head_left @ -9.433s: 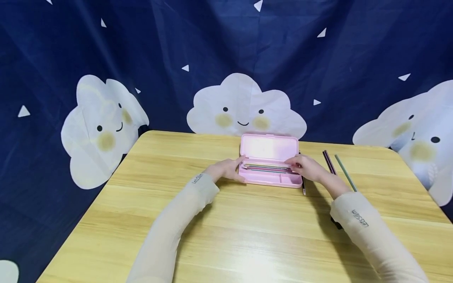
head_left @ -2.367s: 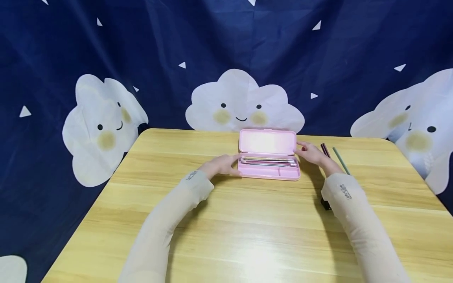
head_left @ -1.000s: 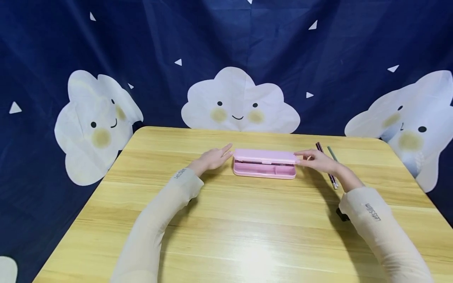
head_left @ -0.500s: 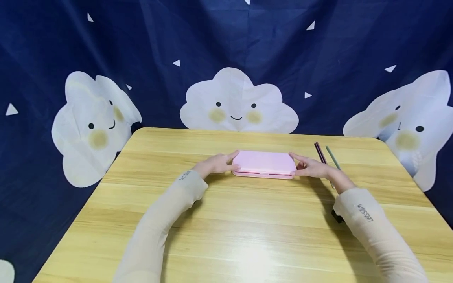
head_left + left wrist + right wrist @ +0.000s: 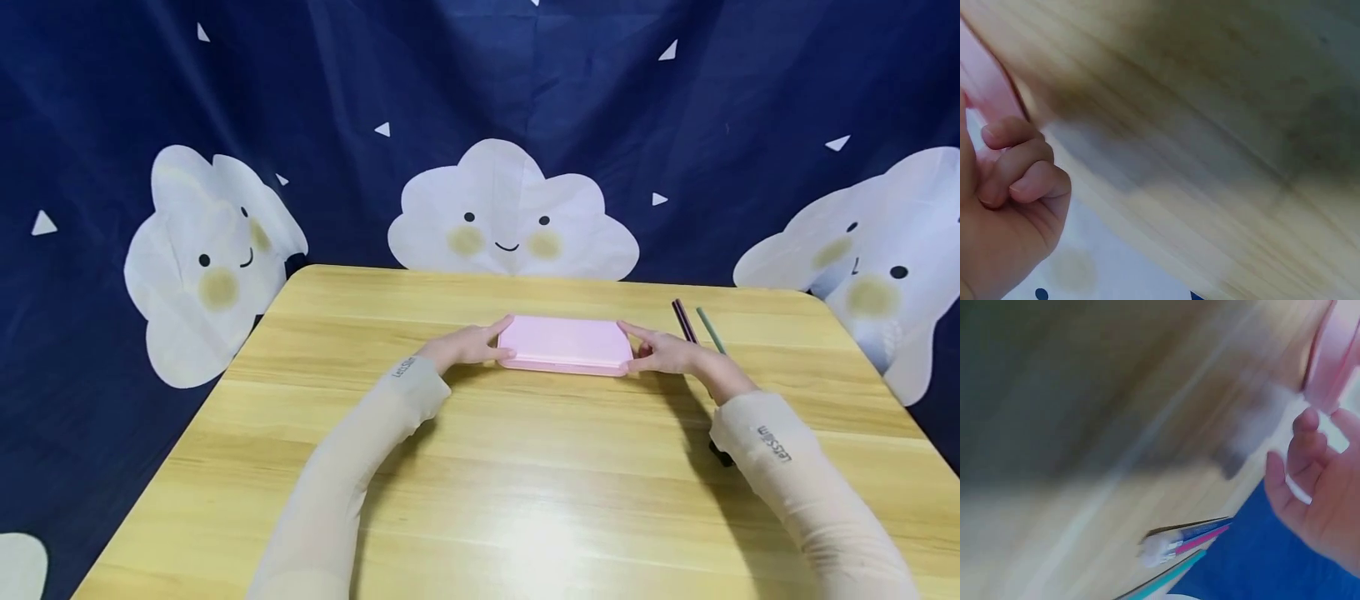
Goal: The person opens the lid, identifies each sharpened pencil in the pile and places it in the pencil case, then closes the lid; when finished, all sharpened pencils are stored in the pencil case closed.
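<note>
A pink pencil case (image 5: 564, 342) lies on the wooden table with its lid down; whatever is inside is hidden. My left hand (image 5: 472, 344) holds its left end, thumb at the near corner and index finger at the far corner. In the left wrist view the other fingers (image 5: 1041, 181) of that hand are curled beside the pink end. At the opposite end my right hand (image 5: 663, 353) holds the case in the same way, thumb near and index finger far. The right wrist view shows its other fingers (image 5: 1307, 447) bent loosely next to the case.
To the right of the case lie two dark pencils (image 5: 683, 320) with white erasers and a green pencil (image 5: 711, 329), partly behind the right forearm. The table (image 5: 480, 483) ends at a dark blue curtain (image 5: 337, 125) with white clouds.
The open lid has swung down over the pencils inside, and its last front gap has closed. The left hand came back onto the left end; both hands now grip the case's ends.
</note>
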Action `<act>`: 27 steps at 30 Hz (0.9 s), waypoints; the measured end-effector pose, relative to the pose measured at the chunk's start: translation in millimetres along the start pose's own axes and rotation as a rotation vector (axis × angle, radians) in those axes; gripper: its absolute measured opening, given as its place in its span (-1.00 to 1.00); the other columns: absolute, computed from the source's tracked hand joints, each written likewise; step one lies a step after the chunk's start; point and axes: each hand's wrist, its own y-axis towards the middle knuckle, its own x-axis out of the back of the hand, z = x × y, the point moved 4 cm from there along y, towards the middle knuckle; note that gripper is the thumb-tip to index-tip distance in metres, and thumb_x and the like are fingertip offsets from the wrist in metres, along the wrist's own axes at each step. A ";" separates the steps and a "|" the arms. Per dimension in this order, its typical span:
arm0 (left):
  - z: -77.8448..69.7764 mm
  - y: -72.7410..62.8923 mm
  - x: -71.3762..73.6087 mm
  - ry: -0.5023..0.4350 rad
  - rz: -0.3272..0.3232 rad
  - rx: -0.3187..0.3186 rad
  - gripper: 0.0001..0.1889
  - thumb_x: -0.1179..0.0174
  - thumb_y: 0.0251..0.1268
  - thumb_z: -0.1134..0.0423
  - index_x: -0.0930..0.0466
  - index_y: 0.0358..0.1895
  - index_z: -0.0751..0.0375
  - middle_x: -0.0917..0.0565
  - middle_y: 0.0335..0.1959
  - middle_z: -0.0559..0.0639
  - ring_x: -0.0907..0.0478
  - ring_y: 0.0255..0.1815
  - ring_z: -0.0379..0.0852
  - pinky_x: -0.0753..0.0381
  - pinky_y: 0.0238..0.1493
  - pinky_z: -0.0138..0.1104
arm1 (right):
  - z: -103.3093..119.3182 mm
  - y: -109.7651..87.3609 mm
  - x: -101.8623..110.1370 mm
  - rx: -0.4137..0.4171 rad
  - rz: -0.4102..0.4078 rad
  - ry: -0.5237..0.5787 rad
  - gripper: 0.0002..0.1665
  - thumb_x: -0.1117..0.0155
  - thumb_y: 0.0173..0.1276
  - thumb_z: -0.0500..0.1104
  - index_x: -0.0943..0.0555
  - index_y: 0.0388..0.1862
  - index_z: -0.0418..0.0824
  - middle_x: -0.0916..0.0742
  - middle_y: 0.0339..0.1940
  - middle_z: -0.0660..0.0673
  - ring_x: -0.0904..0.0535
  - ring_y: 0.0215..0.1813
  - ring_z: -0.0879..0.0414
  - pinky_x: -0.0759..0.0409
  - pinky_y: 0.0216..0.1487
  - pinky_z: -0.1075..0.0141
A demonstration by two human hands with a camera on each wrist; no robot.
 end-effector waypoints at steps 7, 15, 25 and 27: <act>-12.7 -2.4 1.6 0.017 0.043 0.054 -0.17 0.03 0.25 -0.21 0.31 0.45 -0.16 -0.11 0.41 0.16 -0.09 0.39 0.06 -0.03 0.38 -0.17 | 7.8 -8.3 -3.5 -0.077 0.009 -0.163 0.16 -0.21 0.13 0.29 0.11 0.45 -0.28 -0.33 0.22 -0.56 -0.31 0.20 -0.33 -0.26 0.17 -0.14; -20.4 -5.5 8.9 0.066 0.048 0.086 -0.16 -0.01 0.24 -0.17 0.29 0.45 -0.17 -0.15 0.39 0.19 -0.12 0.38 0.04 -0.07 0.36 -0.17 | 13.3 -10.3 -0.5 -0.128 -0.001 -0.254 0.19 -0.18 0.09 0.36 0.10 0.45 -0.24 -0.24 0.29 -0.55 -0.20 0.27 -0.39 -0.22 0.20 -0.18; -6.7 0.9 9.8 0.125 -0.024 -0.014 -0.17 -0.03 0.23 -0.18 0.15 0.46 -0.02 -0.25 0.34 0.19 -0.22 0.32 0.06 -0.16 0.33 -0.18 | 8.4 -3.1 -4.3 -0.017 0.007 -0.065 0.08 -0.23 0.21 0.11 0.14 0.44 -0.33 -0.54 -0.38 -0.18 -0.37 -0.31 0.04 -0.30 -0.18 0.19; -4.6 -0.8 14.0 0.133 -0.056 -0.016 -0.19 -0.02 0.23 -0.19 0.11 0.45 -0.01 -0.26 0.34 0.16 -0.23 0.32 0.07 -0.19 0.31 -0.15 | 9.9 -4.4 -2.2 0.039 -0.054 -0.061 0.02 -0.26 0.22 0.03 0.06 0.41 -0.40 -0.54 -0.41 -0.13 -0.37 -0.35 0.09 -0.32 -0.24 0.25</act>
